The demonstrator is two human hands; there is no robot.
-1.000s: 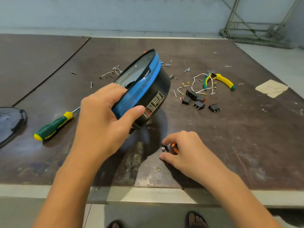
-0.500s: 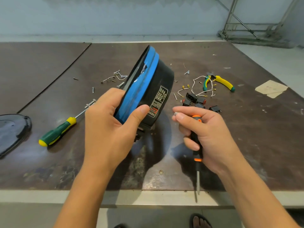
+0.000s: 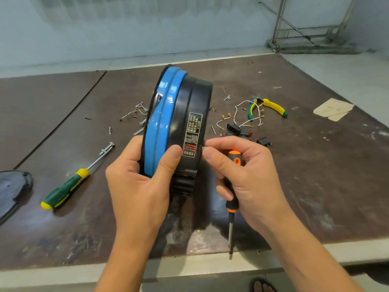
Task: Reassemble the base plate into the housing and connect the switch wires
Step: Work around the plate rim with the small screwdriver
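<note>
Holding the housing (image 3: 185,114) on edge above the table (image 3: 315,186), we wrap our left hand (image 3: 134,186) round its blue rim, while our right hand (image 3: 248,175) tucks the screwdriver (image 3: 231,207) under its curled lower fingers and pinches a small grey part (image 3: 203,148), probably a screw, at the black rear edge. We should start it squarely by fingertip before turning the driver round. The label (image 3: 192,138) by our thumb seems to read 2100W, the rest too small, and the switch wires (image 3: 246,114) lie loose on the table beyond.

Right hand (image 3: 252,182) picked the orange screwdriver (image 3: 231,207) up off the table (image 3: 315,186) (shaft now pointing near) and brought its fingertips to the housing (image 3: 195,106), which is now tipped more upright.
</note>
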